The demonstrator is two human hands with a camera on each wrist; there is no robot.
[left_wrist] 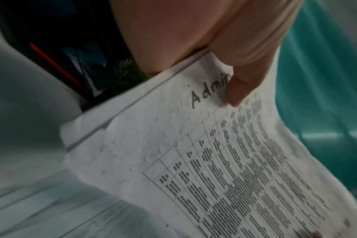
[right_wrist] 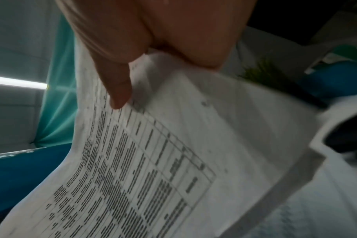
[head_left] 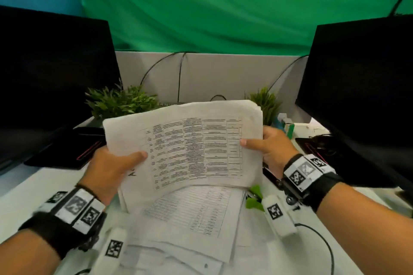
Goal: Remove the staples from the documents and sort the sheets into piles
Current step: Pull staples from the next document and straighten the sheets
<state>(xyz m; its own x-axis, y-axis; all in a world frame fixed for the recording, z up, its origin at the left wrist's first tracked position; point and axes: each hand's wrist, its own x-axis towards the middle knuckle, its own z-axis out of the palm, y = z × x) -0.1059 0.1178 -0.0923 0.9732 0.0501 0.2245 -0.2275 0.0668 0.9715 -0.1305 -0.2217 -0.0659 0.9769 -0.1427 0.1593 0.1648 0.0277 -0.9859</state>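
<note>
A thick stack of printed sheets [head_left: 190, 147] with a table on the top page is lifted above the desk, held sideways between both hands. My left hand [head_left: 111, 167] grips its left edge, thumb on top beside the handwritten word "Admin" [left_wrist: 210, 91]. My right hand [head_left: 268, 147] grips the right edge, thumb [right_wrist: 118, 90] pressed on the top page, fingers hidden behind the stack. Below it, more printed sheets [head_left: 190, 219] lie loosely piled on the white desk [head_left: 29, 187]. A green staple remover [head_left: 253, 198] lies just right of that pile, partly hidden. No staple is visible.
Two dark monitors [head_left: 44, 78] [head_left: 362, 87] flank the desk, with black pads under them. Small green plants [head_left: 120, 102] [head_left: 266, 102] stand behind the raised stack. Cables hang on the grey partition [head_left: 212, 73]. A thin black cable [head_left: 324, 243] curves at the front right.
</note>
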